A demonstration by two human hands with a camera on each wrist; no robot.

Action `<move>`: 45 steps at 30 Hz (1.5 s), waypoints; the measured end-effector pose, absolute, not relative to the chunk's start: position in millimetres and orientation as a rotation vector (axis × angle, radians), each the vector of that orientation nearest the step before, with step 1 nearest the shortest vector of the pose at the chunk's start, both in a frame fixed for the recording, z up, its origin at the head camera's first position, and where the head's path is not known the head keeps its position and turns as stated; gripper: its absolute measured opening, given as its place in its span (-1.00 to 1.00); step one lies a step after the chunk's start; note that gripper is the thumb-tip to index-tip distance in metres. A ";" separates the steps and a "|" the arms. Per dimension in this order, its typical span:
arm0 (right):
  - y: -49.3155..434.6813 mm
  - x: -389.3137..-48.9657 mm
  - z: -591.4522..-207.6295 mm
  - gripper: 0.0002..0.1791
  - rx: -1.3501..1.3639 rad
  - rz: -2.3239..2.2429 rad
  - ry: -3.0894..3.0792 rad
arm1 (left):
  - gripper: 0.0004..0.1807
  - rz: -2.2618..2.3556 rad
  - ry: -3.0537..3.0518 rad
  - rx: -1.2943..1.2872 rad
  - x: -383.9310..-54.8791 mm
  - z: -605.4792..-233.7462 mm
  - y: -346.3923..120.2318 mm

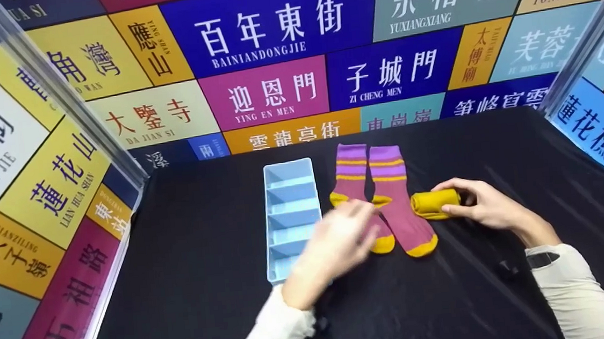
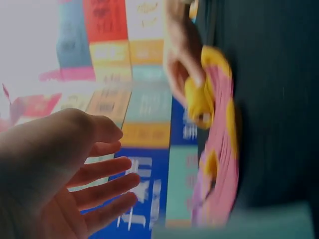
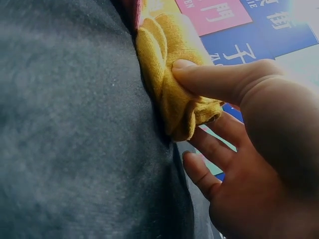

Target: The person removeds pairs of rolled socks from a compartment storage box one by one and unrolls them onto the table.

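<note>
My right hand (image 1: 491, 208) pinches a rolled yellow sock bundle (image 1: 434, 202) at its right end. In the right wrist view the thumb (image 3: 199, 77) presses on its near side, with the other fingers behind and below. The bundle rests on the black cloth, against a pink sock (image 1: 405, 215) with a purple striped cuff and yellow heel and toe. A matching sock (image 1: 350, 179) lies flat to its left. Over that sock's foot, my left hand (image 1: 337, 237) is blurred and hides part of it. Its fingers are spread and hold nothing in the left wrist view.
Left of the socks stands a light blue plastic box (image 1: 291, 219) with several compartments in a row; my left forearm covers its near corner. Black cloth (image 1: 196, 264) covers the table. Colourful panels with printed characters (image 1: 280, 93) rise behind and at the sides.
</note>
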State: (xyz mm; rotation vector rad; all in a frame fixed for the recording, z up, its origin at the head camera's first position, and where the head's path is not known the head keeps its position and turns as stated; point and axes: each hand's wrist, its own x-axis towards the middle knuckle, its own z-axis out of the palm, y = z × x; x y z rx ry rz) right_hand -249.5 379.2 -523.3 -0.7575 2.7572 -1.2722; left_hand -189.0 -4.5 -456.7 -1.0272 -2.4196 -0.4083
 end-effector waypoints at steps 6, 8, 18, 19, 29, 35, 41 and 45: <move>379.5 -249.9 -526.1 -0.58 -0.746 -1.271 2.794 | -0.62 -0.319 -2.565 -1.170 -180.9 -464.3 47.5; 379.3 -249.9 -526.0 -0.59 -0.753 -1.269 2.789 | -0.63 -0.297 -2.598 -1.201 -182.7 -468.8 63.0; 379.3 -250.5 -523.4 -0.63 -0.834 -1.280 2.693 | -0.56 -0.211 -2.730 -1.224 -202.6 -494.2 111.9; 379.6 -250.5 -523.4 -0.63 -0.834 -1.284 2.682 | -0.55 -0.216 -2.736 -1.226 -203.2 -496.8 114.0; 388.7 -247.6 -519.1 -0.64 -0.820 -1.327 2.573 | -0.46 -0.205 -2.721 -1.221 -195.3 -513.6 124.0; 388.6 -247.8 -521.1 -0.62 -0.776 -1.386 2.583 | -0.52 -0.185 -2.731 -1.214 -192.7 -520.8 127.2; 386.3 -250.9 -521.3 -0.60 -0.751 -1.381 2.769 | -0.49 -0.249 -2.752 -1.213 -193.5 -524.1 127.3; 384.4 -251.3 -520.6 -0.79 -0.771 -1.318 2.896 | -0.50 -0.282 -2.767 -1.230 -196.0 -526.6 126.4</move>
